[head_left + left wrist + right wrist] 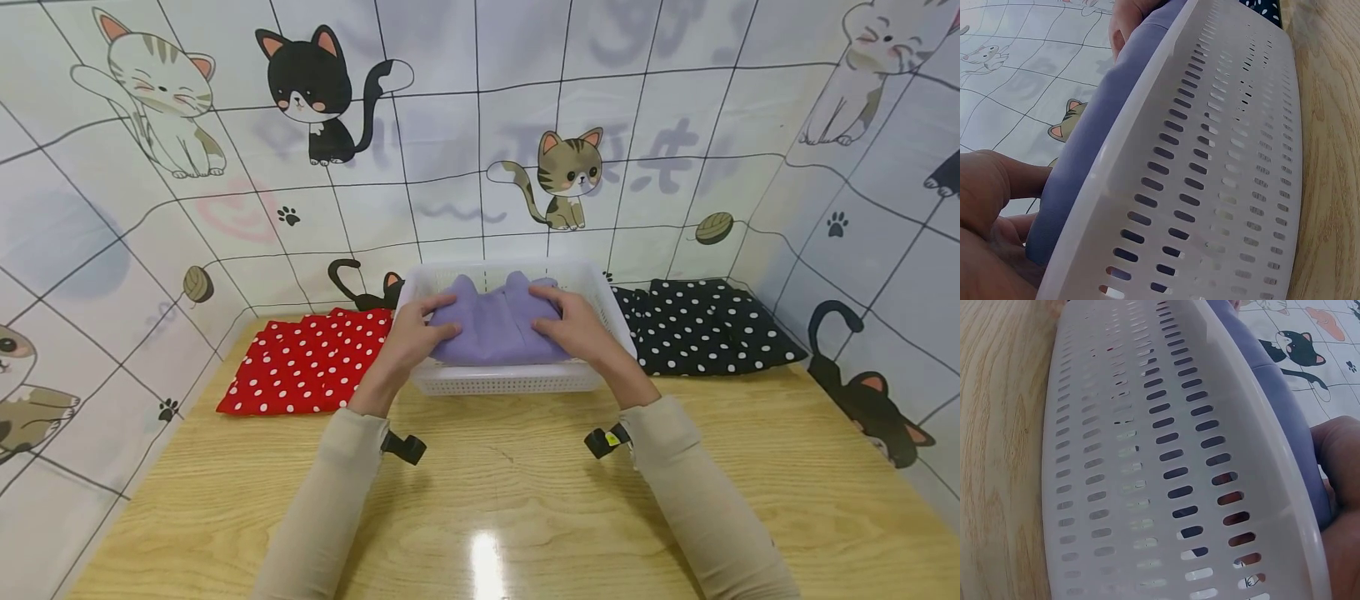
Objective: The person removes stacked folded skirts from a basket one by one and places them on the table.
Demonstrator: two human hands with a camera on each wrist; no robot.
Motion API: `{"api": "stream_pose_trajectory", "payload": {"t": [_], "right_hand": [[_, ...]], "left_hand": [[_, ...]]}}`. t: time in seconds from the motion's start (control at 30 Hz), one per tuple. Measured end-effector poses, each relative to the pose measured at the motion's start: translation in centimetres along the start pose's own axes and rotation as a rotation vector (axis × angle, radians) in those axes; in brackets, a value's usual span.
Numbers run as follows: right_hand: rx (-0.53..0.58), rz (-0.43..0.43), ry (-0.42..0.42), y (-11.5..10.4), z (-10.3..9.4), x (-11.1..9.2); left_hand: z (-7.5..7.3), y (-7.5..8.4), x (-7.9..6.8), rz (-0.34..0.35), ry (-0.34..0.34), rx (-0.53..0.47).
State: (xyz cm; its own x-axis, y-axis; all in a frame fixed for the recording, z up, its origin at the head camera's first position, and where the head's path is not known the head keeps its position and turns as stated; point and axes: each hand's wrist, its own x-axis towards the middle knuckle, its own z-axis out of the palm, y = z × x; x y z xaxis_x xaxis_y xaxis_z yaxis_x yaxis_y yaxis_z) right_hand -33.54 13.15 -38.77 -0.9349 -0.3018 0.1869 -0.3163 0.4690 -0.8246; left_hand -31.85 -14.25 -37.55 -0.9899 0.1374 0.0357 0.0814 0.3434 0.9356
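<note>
A folded purple cloth with two raised folds along its back edge sits in the mouth of a white perforated plastic basket. My left hand grips the cloth's left end, with the thumb on the near side. At the other end, my right hand holds it in the same way. From the left wrist, the purple cloth shows above the basket's rim, its end between thumb and fingers. The right wrist view has the right hand around the opposite end. The basket's inside is mostly hidden under the cloth.
A red cloth with white dots lies folded left of the basket, close against it. To the right is a folded black cloth with white dots. The wooden table meets a cat-patterned wall covering behind and at both sides.
</note>
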Motion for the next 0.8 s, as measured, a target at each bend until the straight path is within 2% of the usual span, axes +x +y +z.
{"api": "stream_pose_trajectory", "payload": {"t": [0.33, 0.43, 0.57, 0.67, 0.8], "right_hand": [[0.079, -0.008, 0.051, -1.4, -1.0, -0.7], [0.122, -0.006, 0.092, -2.3, -1.5, -1.5], [0.184, -0.01, 0.117, -3.6, -2.3, -2.9], [0.191, -0.058, 0.093, -4.6, -2.5, -4.3], [0.179, -0.177, 0.082, -5.9, -2.6, -6.5]], "left_hand": [[0.0, 1.1, -0.9, 0.013, 0.041, -0.047], [0.1, 1.6, -1.8, 0.019, 0.057, -0.08], [-0.2, 2.4, -3.6, 0.034, 0.057, -0.13], [-0.6, 3.1, -5.4, 0.034, 0.002, -0.23], [-1.3, 3.9, -7.7, -0.015, -0.152, -0.387]]}}
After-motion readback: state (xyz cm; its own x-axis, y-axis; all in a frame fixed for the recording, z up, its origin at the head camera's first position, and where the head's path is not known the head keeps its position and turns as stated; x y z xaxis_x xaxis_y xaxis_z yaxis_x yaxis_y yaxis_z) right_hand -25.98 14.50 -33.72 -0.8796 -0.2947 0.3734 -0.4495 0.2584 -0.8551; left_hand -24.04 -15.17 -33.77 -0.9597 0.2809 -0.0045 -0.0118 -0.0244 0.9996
